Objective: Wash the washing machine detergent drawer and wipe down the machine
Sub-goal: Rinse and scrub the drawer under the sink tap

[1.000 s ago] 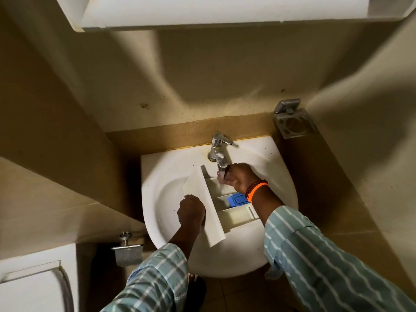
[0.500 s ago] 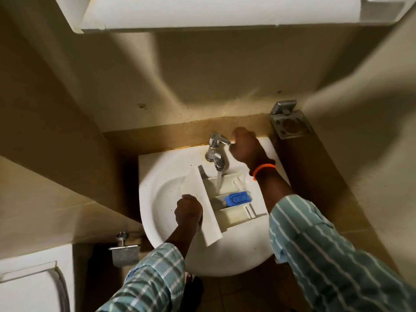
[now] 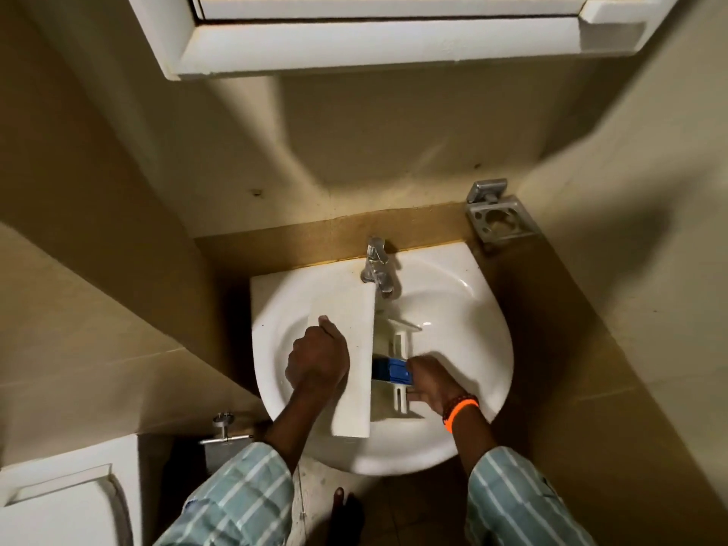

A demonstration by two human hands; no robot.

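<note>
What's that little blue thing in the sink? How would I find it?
Find the round white sink under the silver tap. Inside it lies a white detergent drawer, held by both hands. The blue cap sits among its compartments, right at the right hand fingertips; it is the only blue thing there.

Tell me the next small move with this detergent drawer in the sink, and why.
Probably rub the compartments by the blue insert with the right hand. The left hand already grips the detergent drawer by its front panel, under the tap, over the sink.
</note>
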